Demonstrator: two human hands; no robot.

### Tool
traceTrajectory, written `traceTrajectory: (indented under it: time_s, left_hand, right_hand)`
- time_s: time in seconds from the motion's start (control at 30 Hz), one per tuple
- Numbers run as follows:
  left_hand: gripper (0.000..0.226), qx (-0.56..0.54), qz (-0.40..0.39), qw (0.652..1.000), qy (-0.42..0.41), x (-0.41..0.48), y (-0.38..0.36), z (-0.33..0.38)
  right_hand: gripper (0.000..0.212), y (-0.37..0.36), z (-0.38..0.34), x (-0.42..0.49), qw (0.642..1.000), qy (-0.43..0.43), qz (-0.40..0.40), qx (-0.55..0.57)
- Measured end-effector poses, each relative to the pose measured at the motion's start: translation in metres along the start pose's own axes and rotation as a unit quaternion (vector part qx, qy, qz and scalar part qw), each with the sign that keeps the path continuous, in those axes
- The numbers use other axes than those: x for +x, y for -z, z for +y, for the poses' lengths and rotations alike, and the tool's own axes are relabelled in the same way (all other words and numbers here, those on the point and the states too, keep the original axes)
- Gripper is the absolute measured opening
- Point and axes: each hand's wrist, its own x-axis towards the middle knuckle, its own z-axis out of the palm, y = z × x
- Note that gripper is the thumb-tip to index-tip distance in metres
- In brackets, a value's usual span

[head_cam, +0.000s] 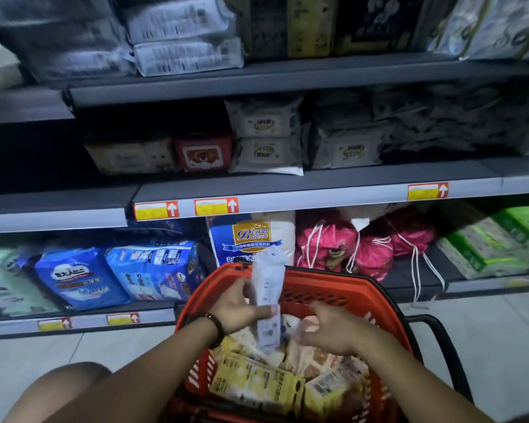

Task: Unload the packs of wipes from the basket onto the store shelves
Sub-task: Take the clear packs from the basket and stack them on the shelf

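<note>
A red plastic basket (330,290) stands on the floor before the shelves, filled with several packs of wipes, yellow ones (257,384) in front. My left hand (237,308) grips a white pack of wipes (268,296) held upright on edge above the basket. Just to the right of that pack, my right hand (333,331) hovers over the basket with fingers spread and nothing in it. Matching white packs (266,135) lie stacked on the middle shelf (318,193).
The middle shelf also holds a red pack (206,154) and a beige pack (132,157), with dark bare room to their left. The bottom shelf carries blue packs (83,277), pink drawstring bags (342,245) and green boxes (483,248). A black basket handle (449,346) sticks out at right.
</note>
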Motion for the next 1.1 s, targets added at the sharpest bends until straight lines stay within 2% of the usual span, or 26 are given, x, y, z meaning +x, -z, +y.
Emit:
traceTrajectory:
  time_s: [0.07,0.1,0.17,0.23,0.3,0.37,0.47,0.5,0.57,0.63,0.77,0.87,0.9,0.97,1.1]
  left_hand:
    - [0.062,-0.215,-0.027,0.976,-0.002,-0.009,0.003,0.013]
    - [0.064,-0.300,-0.043,0.953,-0.008,-0.013,0.005,0.020]
    - [0.068,-0.397,-0.063,0.915,-0.030,-0.019,0.010,0.034]
    - [0.070,-0.438,-0.065,0.894,-0.063,-0.024,0.017,0.044]
    - [0.066,-0.456,-0.057,0.884,-0.081,-0.026,0.024,0.054]
    - [0.058,-0.479,-0.033,0.873,-0.092,-0.027,0.035,0.064]
    - [0.048,-0.514,0.005,0.848,-0.130,-0.026,0.051,0.075]
    - [0.056,-0.523,0.009,0.840,-0.147,-0.026,0.055,0.078]
    - [0.076,-0.529,0.003,0.830,-0.175,-0.029,0.062,0.083]
    - [0.066,-0.513,-0.003,0.836,-0.193,-0.035,0.069,0.090]
    - [0.053,-0.479,0.038,0.854,-0.200,-0.059,0.080,0.093]
    - [0.051,-0.412,0.103,0.875,-0.231,-0.072,0.096,0.100]
    - [0.050,-0.386,0.124,0.880,-0.249,-0.073,0.103,0.105]
    - [0.050,-0.348,0.161,0.878,-0.285,-0.077,0.125,0.122]
    - [0.052,-0.303,0.219,0.860,-0.347,-0.087,0.180,0.169]
  right_hand:
    - [0.113,0.008,-0.004,-0.003,0.993,0.012,0.020,0.115]
    - [0.111,0.009,-0.007,-0.005,0.983,0.020,0.023,0.179]
    - [0.086,0.007,-0.013,-0.008,0.954,0.050,0.028,0.293]
    - [0.064,0.006,-0.022,-0.010,0.926,0.082,0.042,0.366]
    - [0.058,0.010,-0.028,-0.010,0.896,0.116,0.072,0.422]
    - [0.074,0.017,-0.030,-0.007,0.862,0.136,0.126,0.472]
    - [0.113,0.030,-0.029,0.000,0.809,0.152,0.198,0.532]
    - [0.116,0.034,-0.029,0.002,0.793,0.162,0.215,0.546]
    - [0.109,0.043,-0.033,0.002,0.756,0.176,0.240,0.582]
    - [0.102,0.050,-0.043,-0.005,0.734,0.201,0.259,0.595]
    - [0.075,0.057,-0.062,-0.036,0.727,0.248,0.307,0.561]
    - [0.081,0.066,-0.080,-0.061,0.721,0.278,0.345,0.533]
    - [0.075,0.073,-0.088,-0.065,0.719,0.285,0.354,0.525]
    - [0.050,0.090,-0.105,-0.073,0.716,0.297,0.368,0.513]
    - [0.045,0.142,-0.156,-0.087,0.716,0.319,0.407,0.470]
